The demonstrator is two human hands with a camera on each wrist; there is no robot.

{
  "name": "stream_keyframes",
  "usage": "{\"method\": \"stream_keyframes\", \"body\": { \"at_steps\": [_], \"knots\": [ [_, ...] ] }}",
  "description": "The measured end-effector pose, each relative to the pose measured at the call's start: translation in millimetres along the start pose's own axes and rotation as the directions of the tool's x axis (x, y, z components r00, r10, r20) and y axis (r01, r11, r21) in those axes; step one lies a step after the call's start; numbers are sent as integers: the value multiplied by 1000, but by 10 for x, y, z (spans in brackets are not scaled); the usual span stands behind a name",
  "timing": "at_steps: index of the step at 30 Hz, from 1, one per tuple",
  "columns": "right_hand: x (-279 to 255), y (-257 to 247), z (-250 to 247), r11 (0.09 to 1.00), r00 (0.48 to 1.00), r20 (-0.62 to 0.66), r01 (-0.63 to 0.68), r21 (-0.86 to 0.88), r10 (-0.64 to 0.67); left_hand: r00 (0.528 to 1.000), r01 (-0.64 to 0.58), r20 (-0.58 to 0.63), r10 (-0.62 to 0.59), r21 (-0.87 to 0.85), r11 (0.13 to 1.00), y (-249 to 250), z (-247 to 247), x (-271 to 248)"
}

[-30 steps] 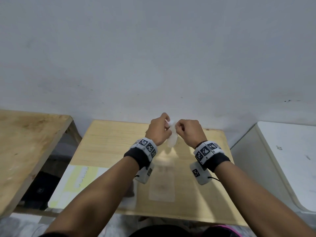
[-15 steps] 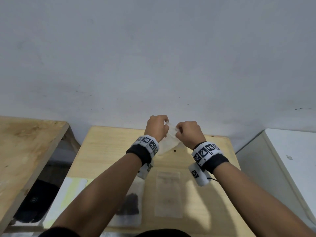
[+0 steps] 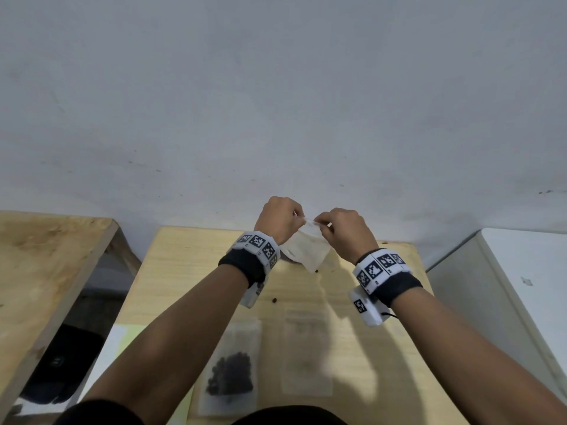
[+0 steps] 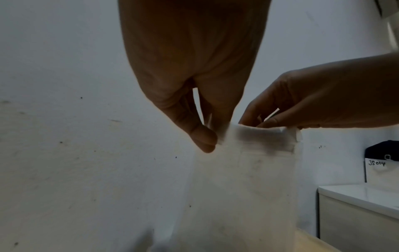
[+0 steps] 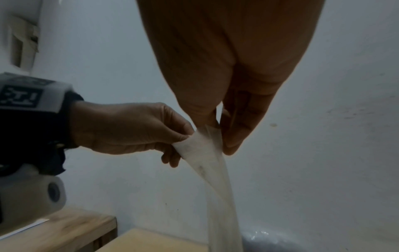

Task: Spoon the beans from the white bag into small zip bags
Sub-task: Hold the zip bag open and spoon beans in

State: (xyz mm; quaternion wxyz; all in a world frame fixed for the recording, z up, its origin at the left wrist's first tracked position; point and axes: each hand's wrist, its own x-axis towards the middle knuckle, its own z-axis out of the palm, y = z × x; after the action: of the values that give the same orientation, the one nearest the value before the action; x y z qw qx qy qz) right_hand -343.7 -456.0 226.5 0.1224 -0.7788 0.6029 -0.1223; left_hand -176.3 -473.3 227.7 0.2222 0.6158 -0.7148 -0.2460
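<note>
Both hands hold one small clear zip bag (image 3: 308, 251) in the air above the far end of the wooden table (image 3: 184, 271). My left hand (image 3: 280, 219) pinches the left side of its top edge, and my right hand (image 3: 343, 231) pinches the right side. The bag (image 4: 248, 179) hangs down, looks empty, and its mouth is pulled slightly apart. In the right wrist view the bag (image 5: 207, 158) hangs stretched between the two hands. A zip bag holding dark beans (image 3: 230, 368) lies flat near me, with an empty zip bag (image 3: 306, 354) beside it. The white bag and spoon are hidden.
A few loose beans (image 3: 274, 300) lie on the table under the hands. A second wooden table (image 3: 36, 271) stands to the left, a white cabinet (image 3: 506, 286) to the right. A plain wall rises just behind the table. A white and yellow sheet (image 3: 113, 342) lies at the near left.
The hands have drawn slightly apart along the bag's top edge. The view has tilted down, so the two flat bags near me show more fully.
</note>
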Motion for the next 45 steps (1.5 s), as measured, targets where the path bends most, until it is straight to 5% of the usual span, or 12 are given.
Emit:
{"method": "stream_keyframes", "body": {
  "at_steps": [6, 11, 17, 20, 23, 27, 30, 34, 40, 45],
  "knots": [
    [95, 2, 47, 997, 978, 198, -72, 23, 66, 999, 27, -25, -26, 25, 999, -46, 51, 81],
    [229, 94, 104, 996, 958, 277, -65, -57, 78, 997, 39, 66, -42, 44, 998, -60, 82, 139],
    [311, 94, 166, 998, 999, 29, -40, 56, 38, 987, -7, 159, 1, 37, 999, -126, 6, 153],
    [325, 67, 176, 996, 1000, 22, 4, 88, -6, 985, -32, 172, 26, 32, 999, -174, -65, 178],
    [311, 47, 144, 976, 997, 55, 39, 213, -52, 997, -3, 82, 5, -20, 1000, -233, -112, 195],
    [290, 44, 111, 940, 998, -55, -4, 341, 24, 993, -53, -117, 26, -228, 972, -289, -22, 98],
    [275, 34, 105, 923, 993, -104, -12, 384, 56, 999, -47, -31, 39, -337, 940, -352, 98, 25],
    [263, 17, 116, 891, 991, -94, -43, 452, 95, 995, -13, 93, 37, -250, 968, -368, 284, -42],
    [211, 58, 184, 862, 992, -65, -59, 504, 106, 994, -105, -36, 100, -218, 970, -383, 472, -16],
    [178, 56, 164, 896, 968, -250, 125, 426, -16, 989, -138, -75, 125, -199, 970, -447, 493, 17]
  ]
}}
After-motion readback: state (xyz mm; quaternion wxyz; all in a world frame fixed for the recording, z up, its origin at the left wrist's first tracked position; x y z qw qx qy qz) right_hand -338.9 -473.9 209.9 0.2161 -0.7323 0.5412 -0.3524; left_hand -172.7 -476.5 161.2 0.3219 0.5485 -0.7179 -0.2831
